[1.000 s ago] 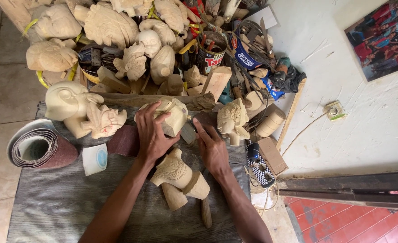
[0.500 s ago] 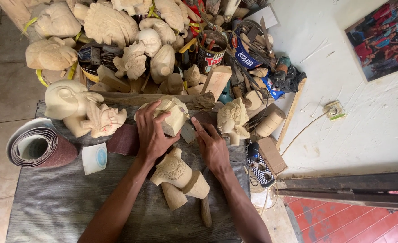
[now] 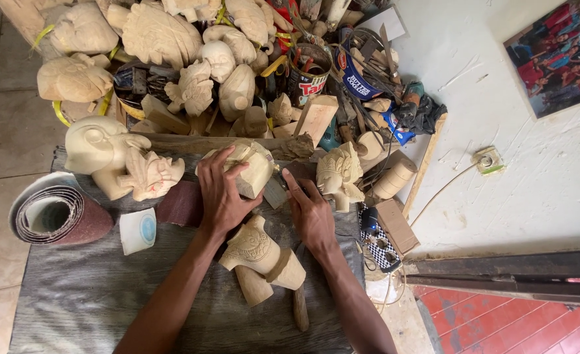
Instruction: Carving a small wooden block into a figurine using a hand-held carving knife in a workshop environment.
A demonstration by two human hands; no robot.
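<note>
1. Left hand (image 3: 223, 193) sits with fingers spread and wrapped over a pale carved wooden block (image 3: 250, 169) at the far edge of the grey mat (image 3: 73, 295); the grip looks the same as half a second ago.
2. Right hand (image 3: 311, 213) lies flat, fingers loosely together, palm down on the mat just right of that block. It holds nothing that I can see, and it has barely shifted since the earlier views.
3. Between the forearms rests a carved wooden figure (image 3: 262, 252), lying on its side, apart from both palms but touching the left wrist area. It has not moved.
4. So very little change: both hands are settled, the block is pinned, and I judge this a pause for steadying the piece.
5. Around them: a roll of sandpaper (image 3: 57, 216) at left, a small white tape roll (image 3: 138, 231) beside it, two carved heads (image 3: 123, 164) near the left hand, and a carved mask (image 3: 338, 174) just beyond the right fingertips.
</note>
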